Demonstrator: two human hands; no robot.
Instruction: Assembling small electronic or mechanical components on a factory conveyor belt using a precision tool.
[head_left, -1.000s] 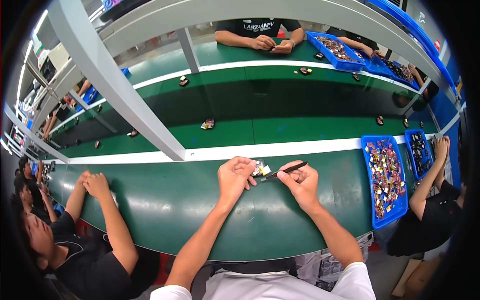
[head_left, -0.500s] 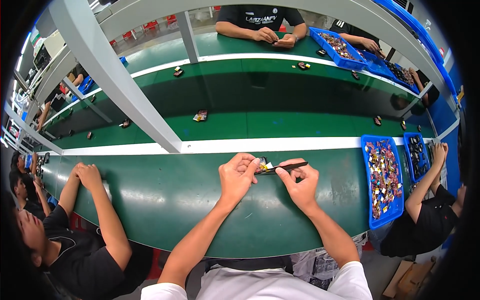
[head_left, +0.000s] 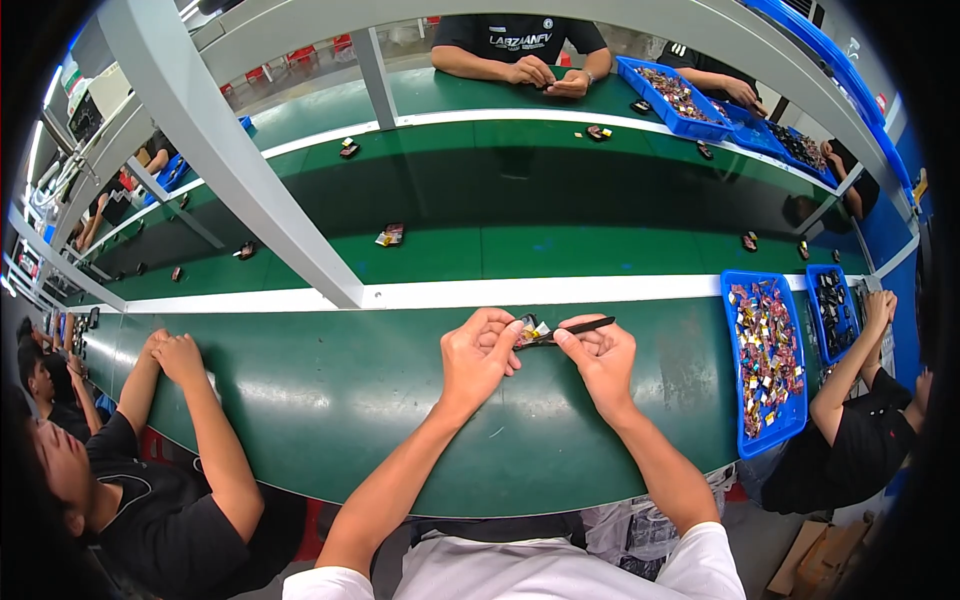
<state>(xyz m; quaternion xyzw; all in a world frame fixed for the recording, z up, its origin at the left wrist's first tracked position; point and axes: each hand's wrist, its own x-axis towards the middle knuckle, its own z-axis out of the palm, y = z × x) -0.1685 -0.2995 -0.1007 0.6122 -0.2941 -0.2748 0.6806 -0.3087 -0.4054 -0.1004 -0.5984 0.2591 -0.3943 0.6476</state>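
Note:
Above the green bench, my left hand is closed on a small black housing with yellow, white and reddish parts inside. Its fingers hide part of the housing. My right hand grips a slim black pen-like tool between thumb and fingers. The tool's inner end reaches the housing at its right side. Whether it touches the parts inside is too small to tell.
A blue tray of small coloured parts stands to the right, beside a smaller blue tray of black parts. Beyond a white rail, a green conveyor belt carries assemblies. Grey posts rise in front; co-workers sit around.
The assemblies on the belt have shifted slightly left. The black tool in my right hand has tilted a little; both hands remain almost in place, still holding the same things.

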